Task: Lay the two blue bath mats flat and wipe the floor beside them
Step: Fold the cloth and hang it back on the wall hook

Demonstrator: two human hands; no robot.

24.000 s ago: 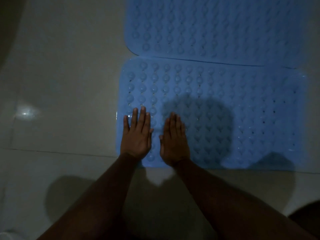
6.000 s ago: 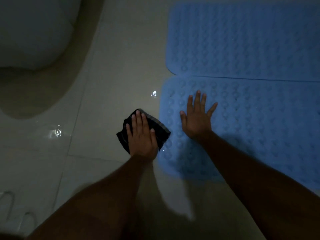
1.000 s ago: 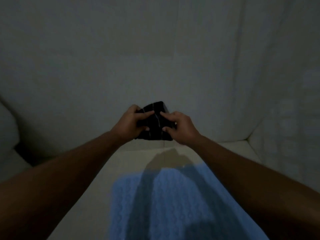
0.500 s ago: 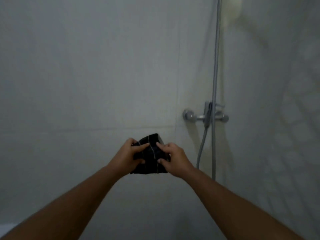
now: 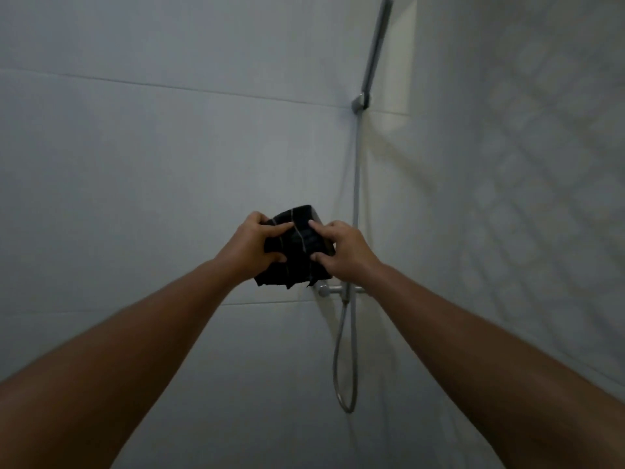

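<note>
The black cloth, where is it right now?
In the head view the black cloth is near the middle, bunched between the left hand and the right hand, held up in front of the wall just above the shower tap.

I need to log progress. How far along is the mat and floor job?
Done: cannot be judged here, since neither blue mat nor the floor is in view. In hand: the left hand and right hand grip a bunched dark striped cloth in front of the pale tiled wall, near the metal shower hose. Left: unclear.

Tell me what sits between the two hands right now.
In the head view, a bunched dark cloth sits between the left hand and right hand, gripped by both.
</note>
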